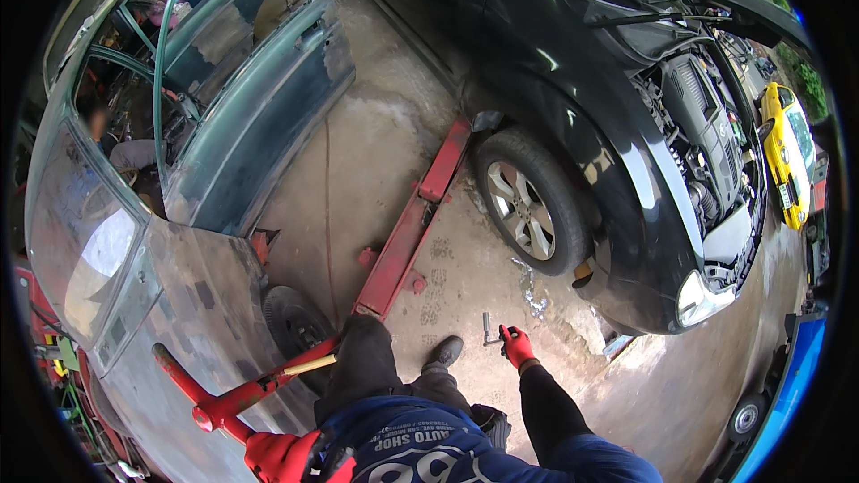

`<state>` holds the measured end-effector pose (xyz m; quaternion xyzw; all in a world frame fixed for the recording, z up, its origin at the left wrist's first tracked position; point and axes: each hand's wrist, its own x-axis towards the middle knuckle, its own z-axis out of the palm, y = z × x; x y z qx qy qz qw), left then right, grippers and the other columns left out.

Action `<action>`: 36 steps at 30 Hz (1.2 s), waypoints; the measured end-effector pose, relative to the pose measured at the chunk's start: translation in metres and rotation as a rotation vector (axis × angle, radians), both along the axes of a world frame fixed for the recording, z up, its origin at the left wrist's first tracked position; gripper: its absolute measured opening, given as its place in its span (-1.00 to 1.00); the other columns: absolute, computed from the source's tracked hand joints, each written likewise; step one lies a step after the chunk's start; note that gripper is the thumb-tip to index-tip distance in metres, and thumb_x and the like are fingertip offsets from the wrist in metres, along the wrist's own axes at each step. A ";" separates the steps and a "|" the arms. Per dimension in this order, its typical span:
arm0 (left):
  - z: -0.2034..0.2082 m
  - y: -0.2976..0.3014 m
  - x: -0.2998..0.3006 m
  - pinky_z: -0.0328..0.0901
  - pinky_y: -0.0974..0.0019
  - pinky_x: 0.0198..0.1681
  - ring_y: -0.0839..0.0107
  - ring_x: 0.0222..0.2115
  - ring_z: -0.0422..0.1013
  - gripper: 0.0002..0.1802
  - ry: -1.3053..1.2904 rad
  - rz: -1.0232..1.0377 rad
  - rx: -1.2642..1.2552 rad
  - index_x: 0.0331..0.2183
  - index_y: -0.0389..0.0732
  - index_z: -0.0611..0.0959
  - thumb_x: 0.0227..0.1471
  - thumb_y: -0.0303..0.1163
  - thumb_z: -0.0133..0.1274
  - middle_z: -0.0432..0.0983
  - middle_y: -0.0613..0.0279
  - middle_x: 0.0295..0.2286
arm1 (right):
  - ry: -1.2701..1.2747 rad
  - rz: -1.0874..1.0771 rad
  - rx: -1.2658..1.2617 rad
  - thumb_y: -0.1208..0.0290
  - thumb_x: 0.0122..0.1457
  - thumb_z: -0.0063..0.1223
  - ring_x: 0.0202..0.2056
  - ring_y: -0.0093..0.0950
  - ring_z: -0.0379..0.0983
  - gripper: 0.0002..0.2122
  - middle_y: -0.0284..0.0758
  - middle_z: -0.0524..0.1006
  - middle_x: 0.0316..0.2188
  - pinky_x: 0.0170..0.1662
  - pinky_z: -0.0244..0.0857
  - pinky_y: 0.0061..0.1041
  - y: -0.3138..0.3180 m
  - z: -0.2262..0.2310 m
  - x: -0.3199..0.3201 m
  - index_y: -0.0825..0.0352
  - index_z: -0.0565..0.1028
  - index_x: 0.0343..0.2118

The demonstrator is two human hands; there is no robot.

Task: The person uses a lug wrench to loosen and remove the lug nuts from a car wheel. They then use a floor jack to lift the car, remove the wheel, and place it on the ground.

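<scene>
Right hand (pixel 517 347): fingers wrapped round one end of a metal wrench (pixel 487 325), over the floor (pixel 461 255). Left hand (pixel 291 456): at the red jack handle (pixel 208 415); grasp cannot be told. Wrench judged stiff, fairly heavy, slick if oily; best held by its grip.

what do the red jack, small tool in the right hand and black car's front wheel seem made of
Red jack: probably painted steel, its red coat looking worn.
Small tool: likely metal, being grey; finish unclear.
Front wheel: silvery spokes suggest alloy; the tyre looks like matte black rubber.
</scene>
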<state>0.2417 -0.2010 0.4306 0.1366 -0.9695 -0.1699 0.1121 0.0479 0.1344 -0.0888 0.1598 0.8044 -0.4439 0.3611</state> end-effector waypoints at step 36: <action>-0.034 -0.017 0.020 0.23 0.17 -0.38 0.25 -0.53 0.34 -0.61 0.138 0.098 -0.109 -0.36 -0.12 0.70 -0.34 -0.17 0.33 0.44 0.29 -0.54 | -0.031 -0.141 -0.207 0.08 0.31 0.07 -0.73 -0.53 0.34 -0.67 -0.37 0.37 -0.73 -0.64 0.18 -0.51 0.020 0.016 0.025 0.30 0.50 -0.37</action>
